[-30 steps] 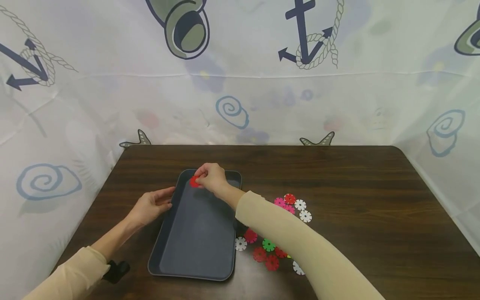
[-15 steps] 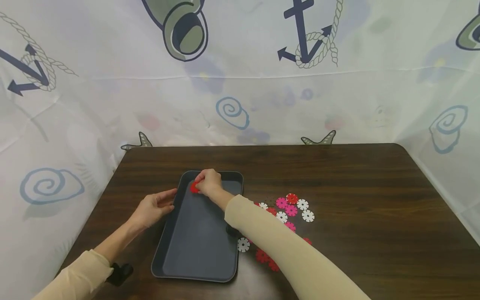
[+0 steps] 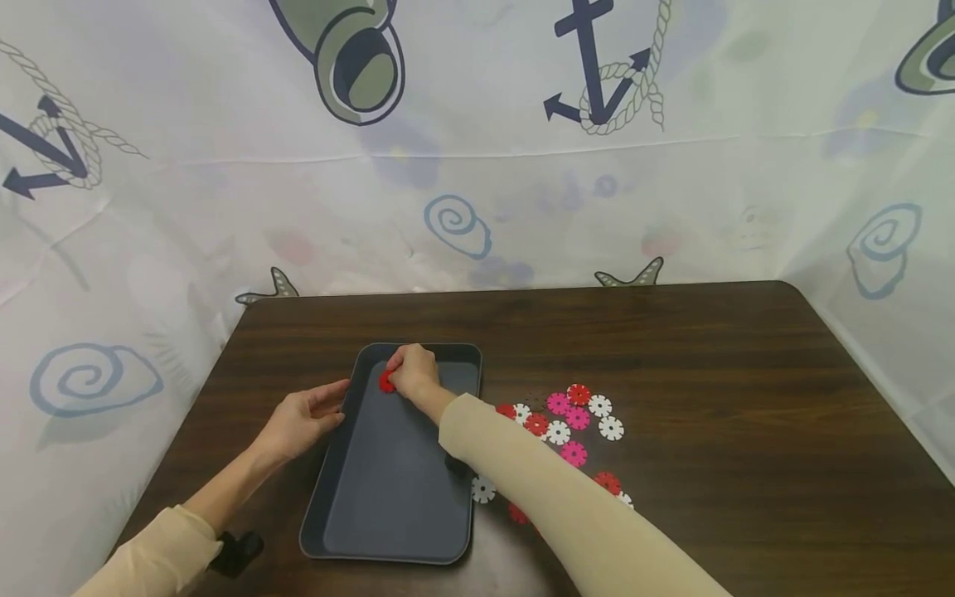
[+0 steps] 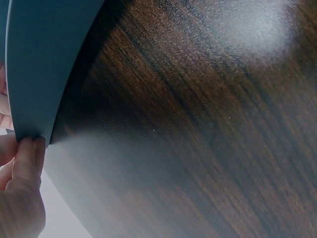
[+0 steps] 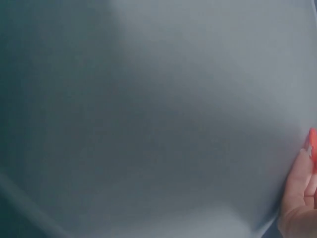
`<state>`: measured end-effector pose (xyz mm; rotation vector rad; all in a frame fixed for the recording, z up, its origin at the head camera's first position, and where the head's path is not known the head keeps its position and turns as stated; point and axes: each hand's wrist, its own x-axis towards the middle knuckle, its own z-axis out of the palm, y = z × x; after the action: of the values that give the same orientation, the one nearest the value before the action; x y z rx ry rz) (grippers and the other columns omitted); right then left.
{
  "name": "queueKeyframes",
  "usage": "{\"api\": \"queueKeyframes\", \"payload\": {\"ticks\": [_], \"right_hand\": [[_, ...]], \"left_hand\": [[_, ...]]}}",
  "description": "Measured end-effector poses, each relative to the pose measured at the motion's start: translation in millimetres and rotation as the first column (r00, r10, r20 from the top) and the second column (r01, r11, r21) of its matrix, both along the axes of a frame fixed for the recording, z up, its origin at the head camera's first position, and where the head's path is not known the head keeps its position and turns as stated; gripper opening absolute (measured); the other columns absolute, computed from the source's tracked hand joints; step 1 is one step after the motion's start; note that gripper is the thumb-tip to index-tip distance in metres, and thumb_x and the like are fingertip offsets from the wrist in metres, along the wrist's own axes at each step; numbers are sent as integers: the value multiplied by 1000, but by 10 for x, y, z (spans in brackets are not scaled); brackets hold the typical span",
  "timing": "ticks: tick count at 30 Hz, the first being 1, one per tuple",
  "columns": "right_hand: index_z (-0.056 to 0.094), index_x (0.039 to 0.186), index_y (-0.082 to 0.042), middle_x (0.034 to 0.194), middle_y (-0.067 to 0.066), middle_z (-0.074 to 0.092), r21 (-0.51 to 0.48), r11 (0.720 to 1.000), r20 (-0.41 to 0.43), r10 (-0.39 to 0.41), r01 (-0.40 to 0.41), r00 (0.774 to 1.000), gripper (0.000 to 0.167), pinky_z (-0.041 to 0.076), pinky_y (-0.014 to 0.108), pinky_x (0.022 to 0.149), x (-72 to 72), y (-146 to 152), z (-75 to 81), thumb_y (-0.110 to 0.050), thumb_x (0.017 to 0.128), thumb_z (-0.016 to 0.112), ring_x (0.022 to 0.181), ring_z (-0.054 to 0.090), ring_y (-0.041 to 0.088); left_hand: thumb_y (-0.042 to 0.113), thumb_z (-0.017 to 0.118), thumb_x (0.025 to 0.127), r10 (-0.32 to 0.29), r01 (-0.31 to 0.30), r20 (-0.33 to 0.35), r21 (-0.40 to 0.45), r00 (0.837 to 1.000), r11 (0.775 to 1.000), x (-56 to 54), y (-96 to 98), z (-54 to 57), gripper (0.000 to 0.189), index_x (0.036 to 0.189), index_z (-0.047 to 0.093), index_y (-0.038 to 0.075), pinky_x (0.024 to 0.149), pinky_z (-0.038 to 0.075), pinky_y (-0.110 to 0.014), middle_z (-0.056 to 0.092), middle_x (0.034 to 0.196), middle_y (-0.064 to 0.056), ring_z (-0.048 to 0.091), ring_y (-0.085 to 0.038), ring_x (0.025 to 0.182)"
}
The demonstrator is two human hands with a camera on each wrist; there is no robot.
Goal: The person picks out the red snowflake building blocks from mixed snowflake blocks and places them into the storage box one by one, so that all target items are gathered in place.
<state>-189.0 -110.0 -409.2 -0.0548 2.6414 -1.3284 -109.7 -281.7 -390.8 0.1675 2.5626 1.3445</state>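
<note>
Near the far left corner of the grey baking tray (image 3: 395, 489), my right hand (image 3: 414, 371) pinches a red notched disc (image 3: 386, 381) low over the tray floor. The right wrist view catches only part of this red disc (image 5: 313, 144) at its right edge, beside the fingers. My left hand (image 3: 302, 423) touches the outside of the tray's left wall with its fingertips, fingers fairly straight. The left wrist view has those fingers (image 4: 27, 158) against the tray wall (image 4: 44, 64). To the right of the tray lie several notched discs in red, pink (image 3: 574, 453) and white (image 3: 611, 428).
The dark wooden table (image 3: 746, 431) extends to the right of the discs. My right sleeve (image 3: 552, 489) crosses over the tray's right rim and covers some discs. A patterned cloth (image 3: 671, 199) hangs behind the table.
My right hand has come down and slightly toward me inside the tray, still holding the red disc. The left hand has stayed at the tray's left wall. The head view has shifted slightly.
</note>
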Motion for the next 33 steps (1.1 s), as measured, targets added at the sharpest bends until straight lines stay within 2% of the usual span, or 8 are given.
{"api": "queueKeyframes", "payload": {"ticks": [3, 12, 23, 26, 29, 33], "right_hand": [[70, 75, -10, 76, 0, 68, 9, 1000, 1, -6, 6, 1000, 8, 47, 27, 73, 5, -19, -10, -2, 76, 72, 75, 58, 18], [68, 74, -11, 76, 0, 68, 58, 998, -42, 11, -9, 999, 9, 49, 26, 72, -1, -30, -57, -3, 76, 71, 75, 60, 17], [69, 79, -10, 81, 1, 69, 75, 997, -50, 38, -34, 998, 7, 49, 29, 79, 17, 7, -28, -4, 77, 72, 85, 63, 19], [70, 81, -10, 83, 1, 69, 73, 996, -43, 48, -45, 998, 6, 49, 28, 78, 23, 35, 2, -5, 77, 71, 85, 63, 19], [71, 85, -8, 84, 2, 70, 39, 998, -39, 59, -57, 998, 7, 48, 24, 73, 25, 77, 76, -5, 79, 70, 81, 62, 16], [70, 92, -3, 85, 6, 70, -118, 989, 3, 87, -86, 996, 11, 51, 18, 63, 19, 155, 224, -3, 82, 68, 73, 67, 16]], "left_hand": [[-2, 56, 91, -2, 2, -7, -6, 1000, 1000, 6, -3, 1, 52, 138, 36, -11, 88, 52, -34, 43, 137, -31, 51, -41, 119], [-1, 56, 91, 4, -4, -16, -2, 1000, 1000, 8, -3, -13, 52, 138, 37, -10, 88, 52, -35, 44, 136, -31, 51, -42, 118], [-2, 56, 91, 9, -9, -12, -7, 1000, 1000, 7, 2, -28, 52, 138, 37, -10, 88, 51, -35, 44, 136, -30, 52, -41, 119], [-1, 56, 91, 12, -12, -7, -7, 1000, 1000, 10, 4, -36, 52, 139, 37, -9, 88, 52, -35, 44, 136, -30, 52, -41, 119], [-1, 56, 91, 12, -12, -3, -3, 1000, 1000, 13, 4, -39, 52, 139, 37, -9, 88, 52, -35, 44, 136, -30, 51, -41, 119], [-2, 55, 91, 14, -14, 1, 2, 1000, 1000, 11, -4, -23, 52, 139, 36, -10, 89, 51, -34, 44, 137, -30, 50, -41, 120]]}}
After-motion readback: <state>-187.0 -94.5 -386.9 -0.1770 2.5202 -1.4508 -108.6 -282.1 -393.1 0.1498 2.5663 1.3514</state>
